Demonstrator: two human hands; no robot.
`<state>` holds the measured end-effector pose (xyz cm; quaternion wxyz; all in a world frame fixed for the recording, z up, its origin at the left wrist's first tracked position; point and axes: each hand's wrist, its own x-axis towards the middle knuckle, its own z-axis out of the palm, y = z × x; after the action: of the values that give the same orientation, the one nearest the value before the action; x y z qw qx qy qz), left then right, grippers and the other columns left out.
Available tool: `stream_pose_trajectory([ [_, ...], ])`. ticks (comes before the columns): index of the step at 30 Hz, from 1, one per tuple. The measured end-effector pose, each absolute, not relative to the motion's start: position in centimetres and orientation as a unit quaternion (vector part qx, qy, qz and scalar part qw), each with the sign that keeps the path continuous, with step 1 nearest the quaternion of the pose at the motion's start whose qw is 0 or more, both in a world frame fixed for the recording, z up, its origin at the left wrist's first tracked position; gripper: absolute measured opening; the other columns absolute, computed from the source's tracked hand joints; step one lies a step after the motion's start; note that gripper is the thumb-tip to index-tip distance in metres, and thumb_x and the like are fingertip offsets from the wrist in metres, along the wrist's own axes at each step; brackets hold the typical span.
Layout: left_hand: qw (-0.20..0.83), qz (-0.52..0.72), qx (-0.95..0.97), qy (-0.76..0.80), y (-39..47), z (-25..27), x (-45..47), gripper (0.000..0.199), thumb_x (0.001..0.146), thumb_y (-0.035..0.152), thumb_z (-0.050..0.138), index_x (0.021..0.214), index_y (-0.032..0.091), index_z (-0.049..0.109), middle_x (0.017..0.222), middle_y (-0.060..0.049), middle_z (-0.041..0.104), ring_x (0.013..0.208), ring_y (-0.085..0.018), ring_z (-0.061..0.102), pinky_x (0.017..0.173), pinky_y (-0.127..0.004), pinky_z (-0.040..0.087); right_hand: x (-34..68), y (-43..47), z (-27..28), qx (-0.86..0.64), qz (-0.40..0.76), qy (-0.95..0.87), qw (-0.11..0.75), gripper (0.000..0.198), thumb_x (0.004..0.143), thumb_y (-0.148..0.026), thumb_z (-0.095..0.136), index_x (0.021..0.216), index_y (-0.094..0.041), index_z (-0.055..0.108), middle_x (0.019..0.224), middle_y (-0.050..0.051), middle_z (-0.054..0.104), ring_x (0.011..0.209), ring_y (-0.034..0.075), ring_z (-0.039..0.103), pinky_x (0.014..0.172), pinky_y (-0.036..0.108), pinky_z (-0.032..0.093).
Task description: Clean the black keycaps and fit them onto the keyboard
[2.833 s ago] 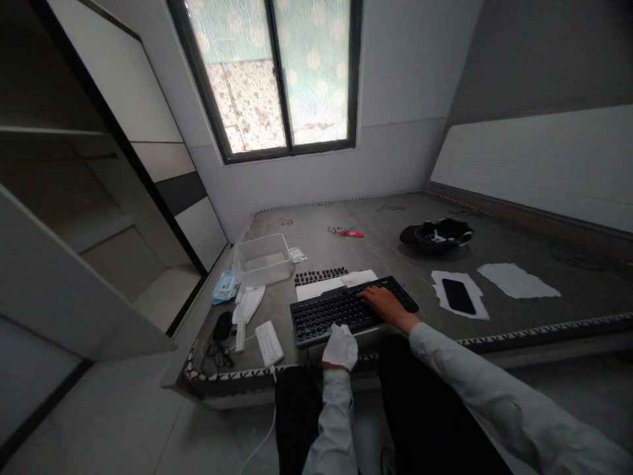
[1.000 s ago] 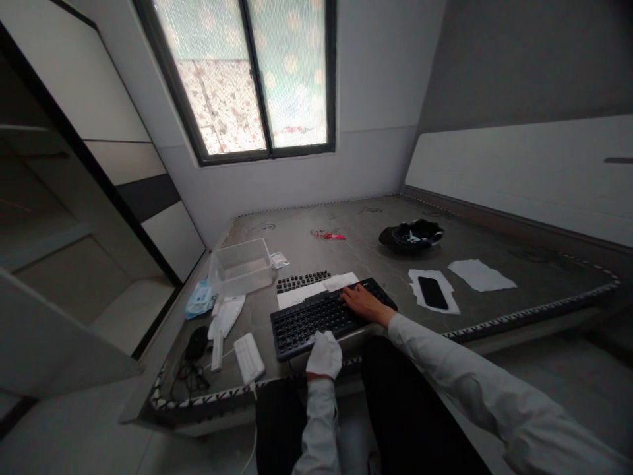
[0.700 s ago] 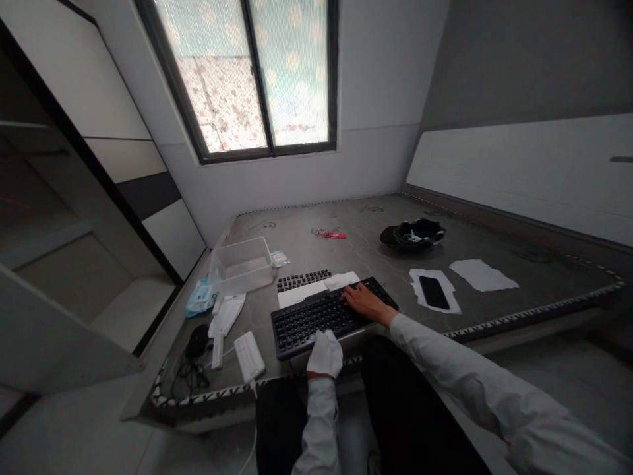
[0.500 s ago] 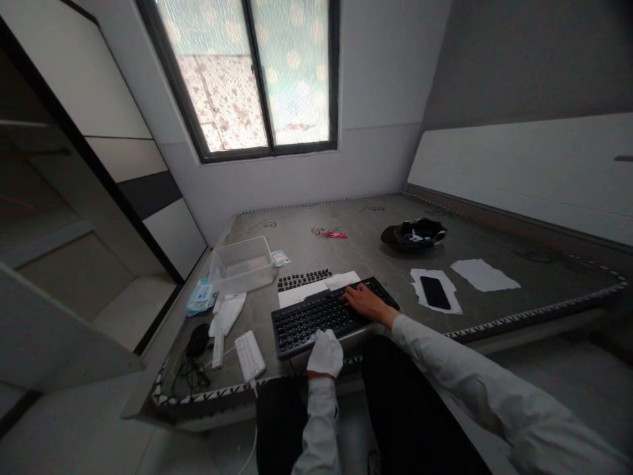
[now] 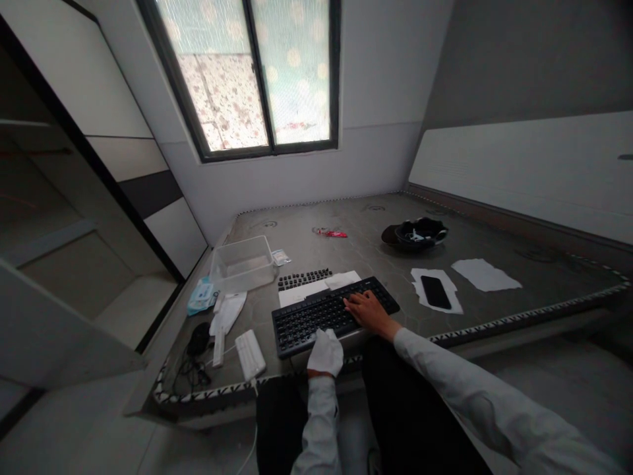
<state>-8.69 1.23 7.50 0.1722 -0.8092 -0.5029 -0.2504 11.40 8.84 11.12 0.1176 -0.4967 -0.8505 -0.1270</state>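
Observation:
A black keyboard (image 5: 316, 316) lies near the front edge of the mattress, slanting up to the right. My right hand (image 5: 368, 311), bare, rests over its right half with the fingers reaching out onto the keys. At the keyboard's front edge is my left hand (image 5: 325, 353), covered in what looks like a white glove. Its fingers are curled together; whatever is in them is too small to make out. Behind the keyboard, small black keycaps (image 5: 304, 278) stand in rows beside white paper (image 5: 301, 293).
To the left are a clear plastic box (image 5: 242, 264), a blue packet (image 5: 200, 297), a white power strip (image 5: 250, 355) and a black mouse (image 5: 198, 340) with its cable. A phone (image 5: 435, 291) lies on paper at right, near a dark cap (image 5: 415, 234). A red item (image 5: 336, 234) lies farther back.
My right hand has slid slightly toward me over the keys, its fingertips now lower on the keyboard. The left hand stays in place.

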Motion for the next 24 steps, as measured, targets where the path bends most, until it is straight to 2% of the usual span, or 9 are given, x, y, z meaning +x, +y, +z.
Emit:
stream_pose_trajectory([
  [10, 0.261, -0.217, -0.818, -0.465, 1.4, 6.1, -8.1, 0.035, 0.078, -0.005, 0.049, 0.107, 0.0, 0.068, 0.099, -0.02, 0.074, 0.098, -0.031, 0.068, 0.086, -0.048, 0.055, 11.4, 8.8, 10.5, -0.544, -0.087, -0.816, 0.174, 0.032, 0.101, -0.034, 0.04, 0.117, -0.026, 0.066, 0.103, 0.005, 0.069, 0.093, 0.018, 0.06, 0.08, 0.034, 0.028],
  [14, 0.288, -0.205, -0.818, -0.454, 1.2, 5.6, -8.1, 0.036, 0.078, -0.008, 0.047, 0.108, -0.004, 0.067, 0.103, -0.023, 0.073, 0.101, -0.031, 0.068, 0.086, -0.046, 0.056, 11.3, 8.6, 10.4, -0.554, -0.083, -0.806, 0.192, 0.031, 0.101, -0.035, 0.041, 0.114, -0.027, 0.068, 0.1, 0.004, 0.069, 0.091, 0.016, 0.059, 0.08, 0.034, 0.028],
  [19, 0.236, -0.215, -0.822, -0.472, 1.4, 6.6, -8.2, 0.032, 0.078, -0.007, 0.049, 0.102, -0.001, 0.069, 0.094, -0.02, 0.075, 0.093, -0.029, 0.069, 0.082, -0.042, 0.055, 10.9, 8.7, 10.4, -0.57, -0.082, -0.79, 0.211, 0.037, 0.102, -0.037, 0.038, 0.098, -0.026, 0.073, 0.096, 0.004, 0.069, 0.091, 0.016, 0.059, 0.08, 0.034, 0.028],
  [24, 0.163, -0.226, -0.812, -0.514, 1.4, 8.3, -8.5, 0.03, 0.077, -0.005, 0.048, 0.095, 0.004, 0.071, 0.083, -0.016, 0.073, 0.08, -0.026, 0.068, 0.073, -0.037, 0.053, 10.8, 8.7, 10.4, -0.575, -0.078, -0.786, 0.215, 0.036, 0.101, -0.037, 0.038, 0.096, -0.026, 0.073, 0.098, 0.004, 0.069, 0.094, 0.017, 0.059, 0.082, 0.033, 0.029],
])
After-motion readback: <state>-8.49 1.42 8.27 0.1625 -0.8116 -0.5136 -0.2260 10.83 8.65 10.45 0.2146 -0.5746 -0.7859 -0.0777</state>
